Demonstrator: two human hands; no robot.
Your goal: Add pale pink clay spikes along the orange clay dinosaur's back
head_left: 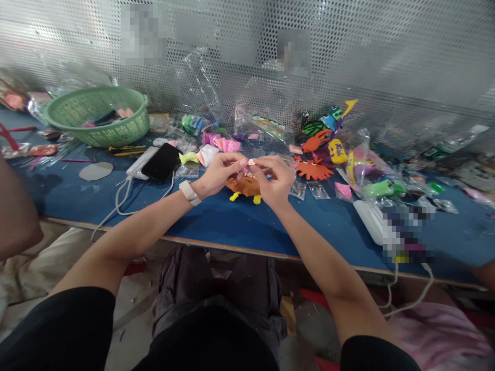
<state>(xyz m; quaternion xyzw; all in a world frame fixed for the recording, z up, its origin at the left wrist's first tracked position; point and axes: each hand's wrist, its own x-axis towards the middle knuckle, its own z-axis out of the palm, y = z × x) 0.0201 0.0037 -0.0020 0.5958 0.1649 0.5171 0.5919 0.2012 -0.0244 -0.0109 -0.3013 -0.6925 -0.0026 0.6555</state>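
Both hands meet above the blue table, fingertips almost touching. Between them is a small pale pink piece of soft modelling clay (251,162). My right hand (276,178) pinches it between thumb and index finger. My left hand (227,172), with a pale band on its wrist, is closed in a pinch at the piece's other side. Just below the fingers a brown clay figure (244,185) with yellow feet rests on the table, partly covered by my hands. An orange clay crab shape (312,169) lies right of my right hand.
A green basket (104,135) stands at the back left. Near it lie a black phone (161,162) and a white corded device (141,164). Bagged coloured clay (226,144) lines the back, before a perforated metal wall (232,46). Another white device (369,221) is at right. People sit on both sides.
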